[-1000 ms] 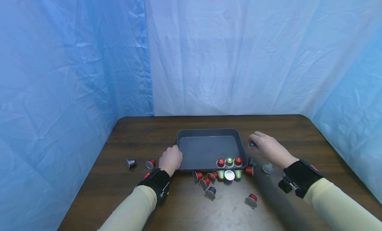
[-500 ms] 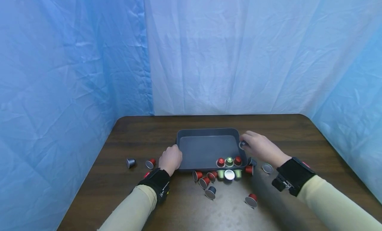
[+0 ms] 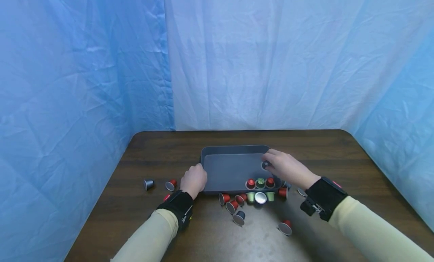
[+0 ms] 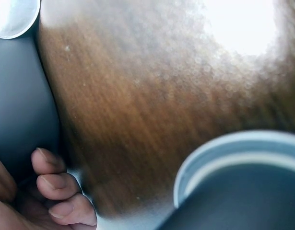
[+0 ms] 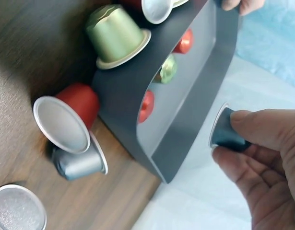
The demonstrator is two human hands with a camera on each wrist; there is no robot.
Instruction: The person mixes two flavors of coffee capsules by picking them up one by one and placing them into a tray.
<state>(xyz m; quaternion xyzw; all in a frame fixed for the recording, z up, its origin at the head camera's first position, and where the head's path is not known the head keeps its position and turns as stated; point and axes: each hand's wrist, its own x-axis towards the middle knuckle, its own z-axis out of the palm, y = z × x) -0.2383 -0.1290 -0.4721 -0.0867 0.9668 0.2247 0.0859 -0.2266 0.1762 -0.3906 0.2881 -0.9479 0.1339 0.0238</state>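
In the head view my right hand [image 3: 283,167] is over the right side of the dark grey tray [image 3: 230,171]. Its thumb and fingers pinch a dark blue coffee capsule [image 5: 229,129], silver rim pointing away from the palm. My left hand [image 3: 194,179] grips the tray's left edge, its curled fingers [image 4: 58,184] up against the wall in the left wrist view. Inside the tray, along the near right side, a red capsule [image 3: 250,184], a green capsule [image 3: 260,183] and another red capsule [image 3: 270,182] stand in a row, foil side down.
Several capsules lie along the tray's near side, among them a green capsule [image 5: 116,36] and a red capsule [image 5: 73,112]. Closer to me are a blue capsule [image 3: 239,218] and a red capsule [image 3: 285,227]. Left of the tray lie a dark capsule [image 3: 148,185] and a red capsule [image 3: 171,185].
My right hand has moved left with the blue capsule, from beside the tray to over its right side. My left hand has stayed at the tray's left edge.
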